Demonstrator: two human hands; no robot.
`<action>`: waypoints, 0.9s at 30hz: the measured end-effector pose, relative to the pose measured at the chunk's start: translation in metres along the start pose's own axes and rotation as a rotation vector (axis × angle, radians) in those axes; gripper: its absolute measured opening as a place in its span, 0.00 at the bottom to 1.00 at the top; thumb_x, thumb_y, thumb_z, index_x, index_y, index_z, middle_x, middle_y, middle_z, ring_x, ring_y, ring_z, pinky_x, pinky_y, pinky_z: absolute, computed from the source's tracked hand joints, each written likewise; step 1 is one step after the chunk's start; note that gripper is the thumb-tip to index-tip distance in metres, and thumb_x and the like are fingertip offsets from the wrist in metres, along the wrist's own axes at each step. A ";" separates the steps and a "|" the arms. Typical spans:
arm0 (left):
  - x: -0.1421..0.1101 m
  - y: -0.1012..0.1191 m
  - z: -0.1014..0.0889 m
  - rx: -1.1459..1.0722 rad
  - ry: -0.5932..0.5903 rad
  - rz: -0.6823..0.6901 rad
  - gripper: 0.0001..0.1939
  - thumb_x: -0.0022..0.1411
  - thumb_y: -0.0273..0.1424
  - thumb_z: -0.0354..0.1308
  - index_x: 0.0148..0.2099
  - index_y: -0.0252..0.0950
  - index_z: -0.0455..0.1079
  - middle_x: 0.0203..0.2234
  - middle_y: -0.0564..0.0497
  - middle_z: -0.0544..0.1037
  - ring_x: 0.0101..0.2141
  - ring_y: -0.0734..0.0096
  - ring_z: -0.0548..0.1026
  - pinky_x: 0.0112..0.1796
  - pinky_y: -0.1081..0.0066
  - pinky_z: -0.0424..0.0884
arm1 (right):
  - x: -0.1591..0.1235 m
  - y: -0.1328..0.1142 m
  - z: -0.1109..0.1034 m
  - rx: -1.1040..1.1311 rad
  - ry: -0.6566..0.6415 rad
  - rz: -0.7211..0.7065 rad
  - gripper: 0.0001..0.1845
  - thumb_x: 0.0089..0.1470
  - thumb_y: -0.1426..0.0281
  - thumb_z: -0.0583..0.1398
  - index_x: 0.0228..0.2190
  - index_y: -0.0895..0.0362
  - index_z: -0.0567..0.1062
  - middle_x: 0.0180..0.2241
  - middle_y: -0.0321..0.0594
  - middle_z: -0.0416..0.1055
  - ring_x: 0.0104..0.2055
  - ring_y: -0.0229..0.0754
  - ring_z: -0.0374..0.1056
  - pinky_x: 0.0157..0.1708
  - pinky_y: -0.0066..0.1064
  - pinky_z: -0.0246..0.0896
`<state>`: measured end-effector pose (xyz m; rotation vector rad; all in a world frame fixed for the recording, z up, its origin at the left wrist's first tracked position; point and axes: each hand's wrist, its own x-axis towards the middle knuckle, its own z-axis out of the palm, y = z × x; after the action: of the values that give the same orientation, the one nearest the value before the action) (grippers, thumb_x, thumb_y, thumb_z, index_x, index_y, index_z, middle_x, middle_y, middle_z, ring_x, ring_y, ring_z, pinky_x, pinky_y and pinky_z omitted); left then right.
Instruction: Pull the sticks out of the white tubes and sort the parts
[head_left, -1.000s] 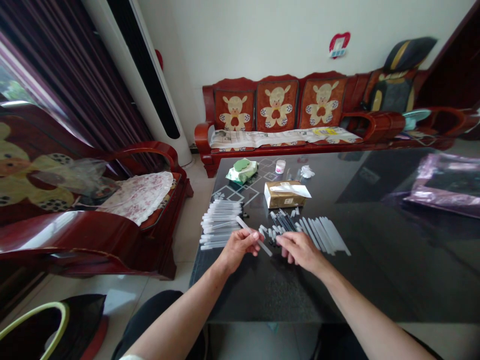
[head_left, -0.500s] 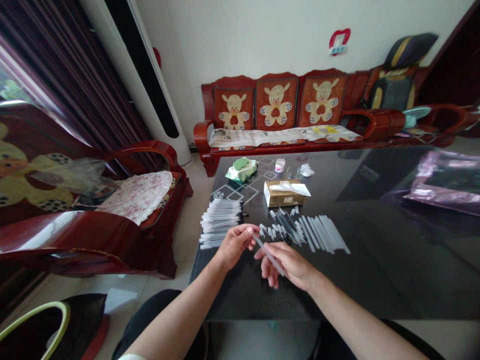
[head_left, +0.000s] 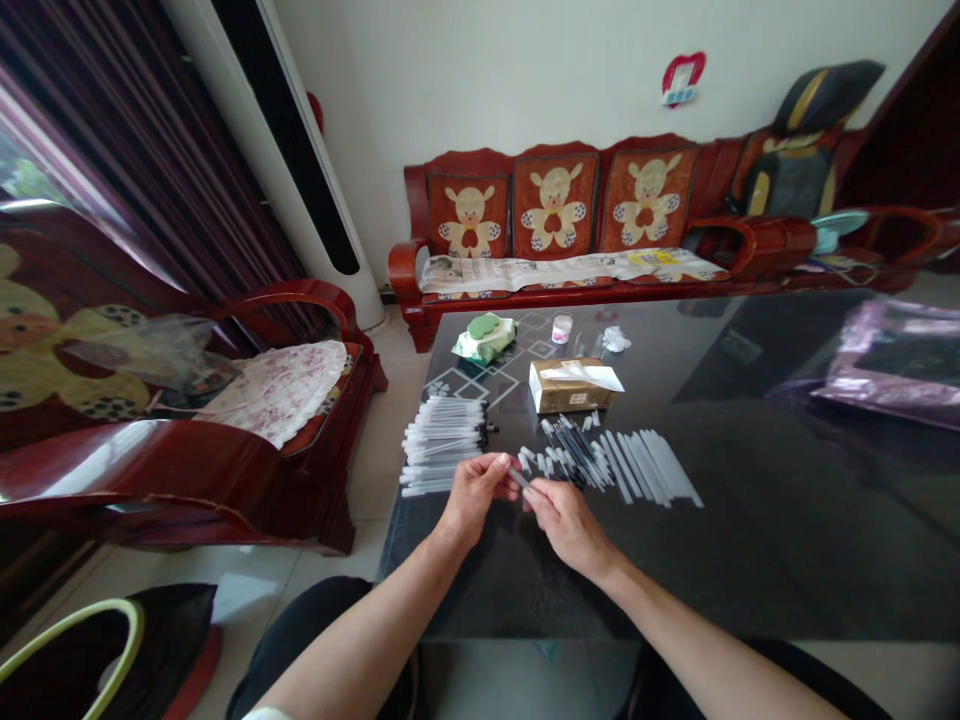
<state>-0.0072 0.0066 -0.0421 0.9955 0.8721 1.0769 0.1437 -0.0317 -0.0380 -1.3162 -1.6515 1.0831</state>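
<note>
My left hand pinches one end of a translucent pen barrel above the dark table. My right hand is closed around the barrel's other end, which its fingers hide. Left of my hands lies a stack of frosted pens with black tips. Beyond my right hand are small white pen caps, dark ink refills and a row of loose pen barrels.
On the glossy black table stand a tissue box, a green wipes pack, a small white jar and a crumpled tissue. A purple plastic package lies at right. A wooden armchair is on the left.
My right hand has turned and its fingers have closed on the barrel, which lay across them before. The left hand keeps its pinch.
</note>
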 end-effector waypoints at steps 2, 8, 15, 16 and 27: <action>-0.001 0.000 0.000 -0.006 -0.004 0.009 0.18 0.57 0.42 0.58 0.34 0.29 0.73 0.20 0.50 0.73 0.21 0.77 0.69 0.25 0.76 0.65 | -0.001 0.000 0.001 -0.094 0.062 -0.049 0.20 0.57 0.57 0.51 0.21 0.57 0.67 0.19 0.35 0.63 0.22 0.33 0.58 0.24 0.26 0.51; -0.001 0.001 -0.003 -0.025 -0.140 0.000 0.17 0.59 0.41 0.56 0.34 0.29 0.73 0.19 0.51 0.71 0.19 0.79 0.67 0.23 0.78 0.62 | -0.008 -0.003 -0.004 0.470 -0.297 0.297 0.27 0.56 0.48 0.47 0.33 0.60 0.69 0.14 0.29 0.59 0.10 0.29 0.46 0.11 0.23 0.41; 0.000 0.001 0.000 -0.018 -0.045 0.029 0.17 0.58 0.41 0.58 0.33 0.29 0.74 0.20 0.51 0.73 0.20 0.78 0.69 0.24 0.77 0.64 | -0.005 -0.010 -0.008 0.148 -0.174 0.123 0.21 0.59 0.56 0.47 0.24 0.57 0.66 0.13 0.28 0.52 0.13 0.29 0.47 0.16 0.24 0.44; 0.001 0.000 0.001 -0.016 -0.017 0.029 0.17 0.57 0.41 0.58 0.33 0.29 0.74 0.20 0.51 0.73 0.20 0.77 0.69 0.25 0.77 0.65 | -0.004 -0.010 -0.007 -0.030 -0.081 0.043 0.20 0.59 0.57 0.48 0.23 0.57 0.66 0.14 0.31 0.56 0.15 0.31 0.52 0.19 0.25 0.47; 0.000 0.007 -0.002 -0.040 -0.176 0.000 0.17 0.59 0.41 0.57 0.34 0.29 0.73 0.20 0.51 0.72 0.20 0.79 0.67 0.24 0.78 0.62 | -0.009 -0.008 -0.010 0.366 -0.368 0.288 0.31 0.57 0.48 0.41 0.36 0.60 0.70 0.12 0.28 0.57 0.08 0.30 0.45 0.11 0.24 0.42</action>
<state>-0.0112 0.0082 -0.0357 1.0396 0.7047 0.9864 0.1522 -0.0403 -0.0270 -1.1809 -1.4409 1.7950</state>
